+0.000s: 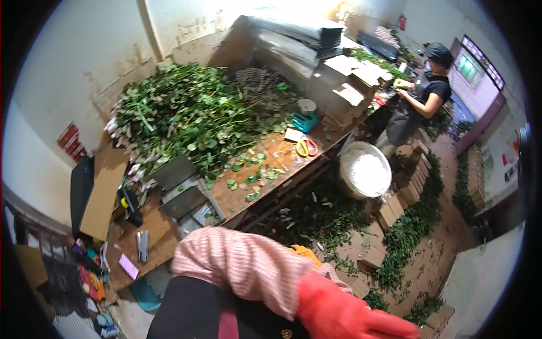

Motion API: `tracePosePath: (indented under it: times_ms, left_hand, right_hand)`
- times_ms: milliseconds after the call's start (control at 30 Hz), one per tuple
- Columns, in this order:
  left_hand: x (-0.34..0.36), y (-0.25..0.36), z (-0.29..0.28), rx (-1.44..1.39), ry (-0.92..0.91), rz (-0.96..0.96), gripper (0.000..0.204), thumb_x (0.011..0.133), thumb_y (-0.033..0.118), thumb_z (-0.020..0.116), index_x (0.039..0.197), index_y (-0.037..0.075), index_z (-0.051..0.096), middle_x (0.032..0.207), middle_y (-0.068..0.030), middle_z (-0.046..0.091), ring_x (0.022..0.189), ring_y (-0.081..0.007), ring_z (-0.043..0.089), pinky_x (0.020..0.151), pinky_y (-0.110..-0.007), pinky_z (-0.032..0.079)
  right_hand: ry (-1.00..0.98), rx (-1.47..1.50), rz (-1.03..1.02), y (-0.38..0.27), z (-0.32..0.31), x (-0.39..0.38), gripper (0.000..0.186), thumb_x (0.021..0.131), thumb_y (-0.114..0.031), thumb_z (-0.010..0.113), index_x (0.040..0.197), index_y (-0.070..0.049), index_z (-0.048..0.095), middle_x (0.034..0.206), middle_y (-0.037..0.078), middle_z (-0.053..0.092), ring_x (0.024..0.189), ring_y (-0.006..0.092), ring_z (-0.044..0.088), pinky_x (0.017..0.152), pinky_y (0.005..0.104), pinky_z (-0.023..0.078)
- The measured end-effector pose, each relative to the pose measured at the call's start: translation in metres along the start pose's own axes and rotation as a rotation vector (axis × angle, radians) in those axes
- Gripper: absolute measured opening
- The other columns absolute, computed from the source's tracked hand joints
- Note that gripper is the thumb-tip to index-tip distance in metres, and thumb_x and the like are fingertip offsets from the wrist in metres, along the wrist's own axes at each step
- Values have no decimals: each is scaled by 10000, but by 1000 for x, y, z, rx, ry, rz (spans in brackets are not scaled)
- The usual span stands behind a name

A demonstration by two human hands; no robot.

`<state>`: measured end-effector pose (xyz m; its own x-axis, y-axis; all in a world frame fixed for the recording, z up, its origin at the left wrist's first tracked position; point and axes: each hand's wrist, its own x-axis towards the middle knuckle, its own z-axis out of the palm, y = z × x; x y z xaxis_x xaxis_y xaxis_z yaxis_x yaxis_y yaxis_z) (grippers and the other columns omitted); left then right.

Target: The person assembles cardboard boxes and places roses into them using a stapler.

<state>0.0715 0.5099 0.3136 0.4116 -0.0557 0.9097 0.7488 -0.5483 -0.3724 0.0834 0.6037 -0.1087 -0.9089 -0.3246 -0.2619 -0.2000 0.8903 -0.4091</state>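
My left hand (pixel 358 313), in a red glove, reaches across my body to the lower right. Its fingers are stretched out, and I see nothing in them. Behind the pink striped left sleeve (pixel 237 260) shows part of my right hand (pixel 305 252) in an orange glove; its fingers are hidden. Beyond my arms, a wooden table (pixel 248 217) bears a large heap of leafy stems (pixel 186 113) with pale flower heads at the left. A grey metal trough (pixel 189 198) stands at its near side. Red-and-yellow scissors (pixel 306 148) lie beside a teal tape dispenser (pixel 305 121).
A white bucket (pixel 345 178) stands right of the table. Cut leaves (pixel 406 248) and cardboard pieces (pixel 370 260) cover much of the floor. A co-worker (pixel 420 107) stands at the far right end, holding something yellowish. A pink phone (pixel 129 266) lies at the table's near left.
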Motion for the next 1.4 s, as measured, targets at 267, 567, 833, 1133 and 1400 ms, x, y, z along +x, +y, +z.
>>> tracePosePath:
  times_ms: [267, 567, 833, 1133, 1400]
  left_hand:
    - [-225, 22, -157, 500, -691, -1021, 537, 821, 308, 694, 1300, 91, 585, 1323, -164, 543, 1137, -323, 567, 955, -475, 461]
    - [-351, 125, -278, 1051, -801, -1742, 852, 770, 326, 749, 1481, 36, 379, 1507, -199, 398, 1233, -380, 513, 1034, -491, 402]
    - [-383, 169, -253, 866, -412, -1859, 475, 864, 296, 670, 1232, 7, 589, 1250, -179, 610, 1073, -384, 614, 914, -450, 508]
    - [-427, 347, -142, 1109, 246, -2658, 400, 861, 355, 655, 1150, 79, 680, 1077, -224, 681, 1016, -408, 635, 879, -483, 515]
    - [-424, 494, -157, 1616, -272, -2964, 559, 858, 216, 561, 1388, 87, 435, 1382, -191, 489, 1274, -341, 479, 1014, -441, 447]
  right_hand:
    - [466, 222, 240, -18, -72, 12, 242, 884, -356, 638, 884, -114, 656, 846, 150, 655, 820, 379, 636, 675, 455, 491]
    - [647, 481, 150, 32, -115, 112, 230, 844, -184, 721, 1008, -40, 648, 982, 142, 662, 853, 300, 639, 769, 372, 512]
    - [206, 550, -101, 18, -228, 250, 229, 955, -205, 632, 856, -5, 680, 617, -28, 576, 528, 53, 474, 493, 244, 394]
    - [-693, 388, -700, -113, -148, 264, 328, 900, -187, 629, 1195, -44, 636, 1110, 200, 635, 1036, 387, 604, 892, 427, 482]
    - [-903, 36, -814, -186, -112, 272, 343, 912, -298, 630, 1192, -101, 643, 1111, 169, 621, 1019, 388, 596, 874, 459, 486]
